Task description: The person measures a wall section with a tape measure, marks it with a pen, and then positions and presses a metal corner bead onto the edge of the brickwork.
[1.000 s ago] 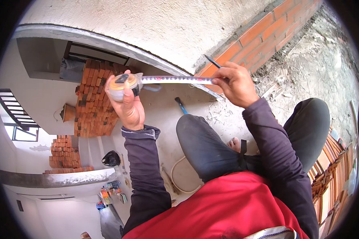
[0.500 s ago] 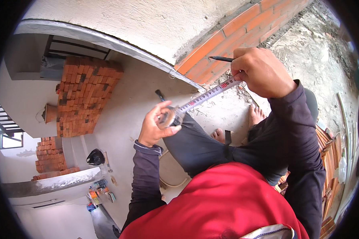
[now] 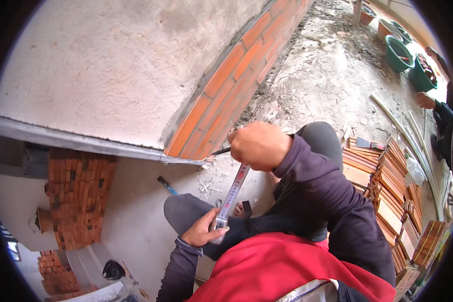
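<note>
Clasping tape (image 3: 218, 235) in left grip (image 3: 202, 230), pinching its blade (image 3: 232, 192) and a pencil (image 3: 221, 151) in right grip (image 3: 260, 146), above lap (image 3: 277, 217), near end of brick wall (image 3: 224, 100); best to hold blade taut, untwisted.

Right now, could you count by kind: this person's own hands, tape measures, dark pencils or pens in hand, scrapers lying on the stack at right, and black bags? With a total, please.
Hands: 2 (left hand, right hand)
Tape measure: 1
Dark pencil or pen: 1
Scraper: 1
Black bag: 1
Total: 6
</note>
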Tool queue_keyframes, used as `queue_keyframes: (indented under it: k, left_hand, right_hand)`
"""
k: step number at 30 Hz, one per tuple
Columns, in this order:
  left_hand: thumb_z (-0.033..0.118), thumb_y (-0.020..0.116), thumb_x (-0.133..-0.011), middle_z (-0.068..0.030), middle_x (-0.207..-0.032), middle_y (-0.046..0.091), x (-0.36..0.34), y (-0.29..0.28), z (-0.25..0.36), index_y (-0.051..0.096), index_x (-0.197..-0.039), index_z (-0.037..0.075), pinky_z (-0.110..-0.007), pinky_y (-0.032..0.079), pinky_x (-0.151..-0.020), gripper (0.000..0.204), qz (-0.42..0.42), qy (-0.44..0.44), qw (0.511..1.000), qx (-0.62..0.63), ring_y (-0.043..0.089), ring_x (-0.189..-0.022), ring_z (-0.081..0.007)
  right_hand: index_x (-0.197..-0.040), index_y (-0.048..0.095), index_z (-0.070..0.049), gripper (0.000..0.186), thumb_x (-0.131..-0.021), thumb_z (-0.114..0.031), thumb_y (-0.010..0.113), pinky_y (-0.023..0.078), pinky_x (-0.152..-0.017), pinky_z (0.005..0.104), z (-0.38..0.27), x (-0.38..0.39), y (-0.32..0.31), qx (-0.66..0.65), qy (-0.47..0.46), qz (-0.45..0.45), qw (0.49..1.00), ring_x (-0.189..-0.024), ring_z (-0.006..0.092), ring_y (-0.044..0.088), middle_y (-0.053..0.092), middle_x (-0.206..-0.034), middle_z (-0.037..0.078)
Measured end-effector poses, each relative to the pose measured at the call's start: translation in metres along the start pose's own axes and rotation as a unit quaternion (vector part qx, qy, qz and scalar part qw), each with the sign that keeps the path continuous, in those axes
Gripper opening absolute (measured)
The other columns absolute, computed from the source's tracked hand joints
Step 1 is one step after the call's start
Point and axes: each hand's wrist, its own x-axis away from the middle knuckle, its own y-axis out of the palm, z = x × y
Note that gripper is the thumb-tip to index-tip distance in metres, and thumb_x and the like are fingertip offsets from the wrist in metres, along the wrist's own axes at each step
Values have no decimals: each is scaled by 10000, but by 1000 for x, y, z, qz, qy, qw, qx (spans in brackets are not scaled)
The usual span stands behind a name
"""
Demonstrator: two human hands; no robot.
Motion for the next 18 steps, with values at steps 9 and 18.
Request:
queue_keyframes:
  k: [9, 18]
  left_hand:
    - [214, 669, -900, -43, -956, 641, 2, 2, 26, 552, -1109, -7, -276, 481, -799, 325, 90, -12, 993, -73, 598, -880, -113]
    - [181, 653, -907, -57, -931, 647, -8, -1, 36, 563, -1052, -12, -261, 479, -759, 258, 140, -79, 981, -111, 606, -845, -111]
  right_hand:
    - [-709, 686, -64, 53, -713, -115, 674, 528, -678, 447, 2, 7, -6, -20, 9, -1, 1000, -796, 343, 661, 644, -838, 96]
    - [-764, 705, -54, 86, -758, -118, 649, 551, -657, 442, -1, 12, -11, -29, 31, 16, 999, -778, 348, 686, 669, -797, 120]
